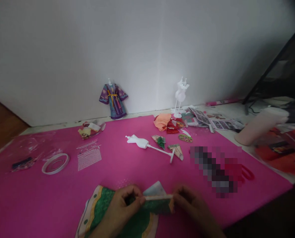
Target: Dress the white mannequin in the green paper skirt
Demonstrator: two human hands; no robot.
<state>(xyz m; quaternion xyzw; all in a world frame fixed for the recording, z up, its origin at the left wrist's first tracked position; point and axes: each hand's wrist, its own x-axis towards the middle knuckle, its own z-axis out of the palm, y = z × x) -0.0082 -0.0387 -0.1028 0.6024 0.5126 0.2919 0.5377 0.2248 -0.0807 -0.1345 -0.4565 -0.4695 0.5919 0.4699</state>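
Near edge of the pink mat (63,198), in the middle: a thin white strip (158,197), lying long from left to right over green paper (137,224). Pinched tight at its left end by fingers of the left hand (122,206), at its right end by the right hand (194,205).

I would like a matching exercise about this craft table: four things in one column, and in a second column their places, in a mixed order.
Things
1. tape roll
2. purple robe figure
3. green paper
4. orange piece

Places
A. pinched between the left hand and the right hand
B. standing upright at the wall
C. crumpled at the far edge of the pink mat
D. lying flat on the mat's left part

Pairs: 1-D, 2-B, 3-A, 4-C
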